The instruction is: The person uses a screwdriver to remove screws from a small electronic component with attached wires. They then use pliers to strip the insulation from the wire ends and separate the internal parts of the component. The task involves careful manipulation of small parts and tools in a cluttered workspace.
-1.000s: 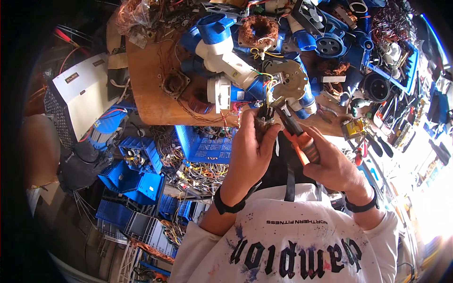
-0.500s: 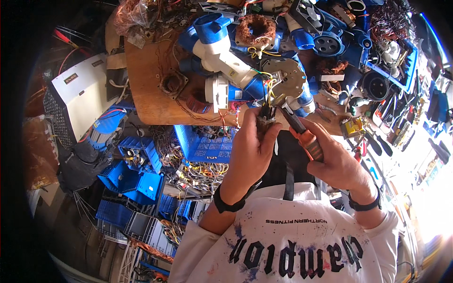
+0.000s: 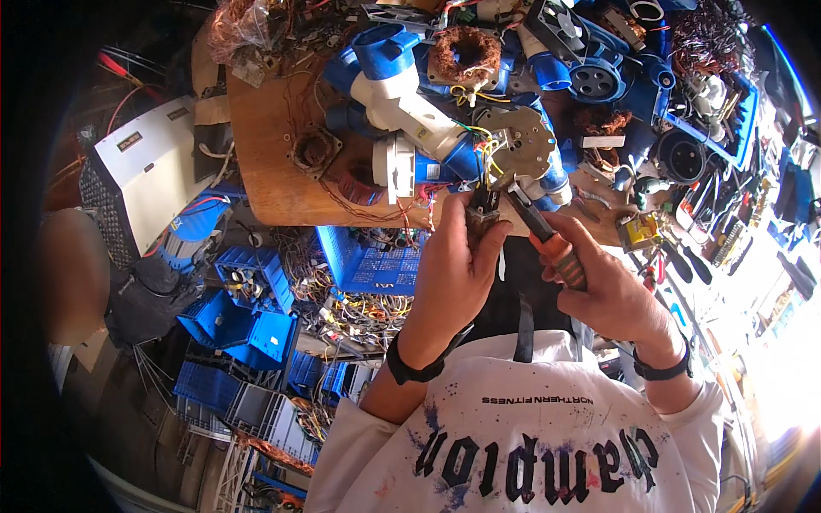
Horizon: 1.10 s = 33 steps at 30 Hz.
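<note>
At the table's near edge my left hand (image 3: 453,278) is closed round a small dark block-like part (image 3: 484,210) with wires coming out of its top; its exact kind I cannot make out. Thin yellow and green wires (image 3: 486,154) run up from it towards a round metal plate (image 3: 520,141). My right hand (image 3: 607,291) grips pliers (image 3: 560,253) with orange and grey handles. Their jaws point up and left, close beside the wires above the dark part. Whether they touch a wire is too small to tell.
Beyond my hands stands a white and blue jointed arm-like assembly (image 3: 419,120) on a wooden table (image 3: 265,162). Copper coils (image 3: 466,53) and blue housings crowd the far side. Screwdrivers (image 3: 676,259) lie at the right. Blue crates (image 3: 239,329) and tangled wires sit below left.
The plier jaws have shifted slightly, and the dark part has tilted a little in my left hand. At the far left edge, a blurred part of another person has come into view.
</note>
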Tool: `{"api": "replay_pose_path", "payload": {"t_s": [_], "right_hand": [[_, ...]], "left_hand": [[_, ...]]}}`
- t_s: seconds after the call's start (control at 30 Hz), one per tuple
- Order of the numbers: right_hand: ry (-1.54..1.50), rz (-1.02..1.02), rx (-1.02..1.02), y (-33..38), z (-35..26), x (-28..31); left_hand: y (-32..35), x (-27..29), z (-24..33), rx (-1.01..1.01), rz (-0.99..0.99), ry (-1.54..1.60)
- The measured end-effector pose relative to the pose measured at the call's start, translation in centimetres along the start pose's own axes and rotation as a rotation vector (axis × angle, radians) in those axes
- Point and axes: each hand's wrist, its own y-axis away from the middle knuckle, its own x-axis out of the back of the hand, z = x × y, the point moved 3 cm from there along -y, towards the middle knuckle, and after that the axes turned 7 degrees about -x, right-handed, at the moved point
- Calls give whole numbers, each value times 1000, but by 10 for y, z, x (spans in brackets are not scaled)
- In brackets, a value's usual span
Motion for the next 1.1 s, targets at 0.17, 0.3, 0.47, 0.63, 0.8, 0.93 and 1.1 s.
{"api": "replay_pose_path", "payload": {"t_s": [0.17,0.3,0.47,0.63,0.8,0.93,1.1], "right_hand": [[22,59,19,0,0,-2],[20,158,56,-2,3,-12],[45,190,39,-3,11,-17],[96,251,126,-7,17,-22],[16,267,150,-12,24,-23],[82,289,61,-10,14,-19],[127,404,71,-16,22,-18]], "left_hand": [[-1,-1,0,-3,2,-4],[-1,-3,-3,-52,25,17],[-2,-4,-5,5,-10,193],[-3,5,2,151,-99,347],[-2,-7,-6,-98,36,172],[2,-8,-5,-30,23,175],[2,-15,-5,-106,36,144]]}}
